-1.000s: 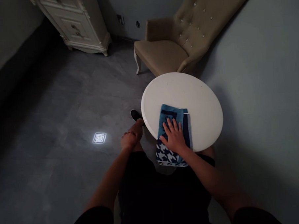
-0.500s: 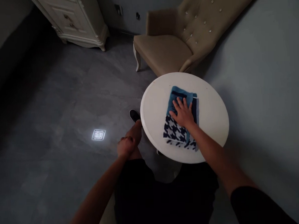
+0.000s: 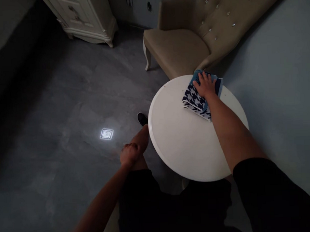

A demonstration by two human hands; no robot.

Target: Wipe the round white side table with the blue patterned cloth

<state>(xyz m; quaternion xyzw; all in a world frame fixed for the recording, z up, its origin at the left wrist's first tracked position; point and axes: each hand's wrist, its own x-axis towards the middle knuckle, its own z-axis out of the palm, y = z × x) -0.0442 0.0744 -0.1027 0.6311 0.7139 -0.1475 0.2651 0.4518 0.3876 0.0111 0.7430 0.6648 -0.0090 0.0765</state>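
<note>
Head view: right hand [image 3: 205,85], fingers spread flat, presses a folded blue houndstooth cloth [image 3: 195,100]; left hand [image 3: 129,153] fisted

No text, label, brand or number can be read anywhere; the cloth [image 3: 199,97] on the bench [image 3: 187,142] bears only a houndstooth pattern, no lettering.

Right hand [image 3: 205,85]: I see it pressed flat, fingers [image 3: 200,79] spread, on the blue houndstooth towel [image 3: 195,100].
Towel: at the far edge of the round white tabletop [image 3: 187,142].
Left hand [image 3: 129,154]: resting loosely curled on my knee.
Beyond: beige armchair [image 3: 182,46].
</note>
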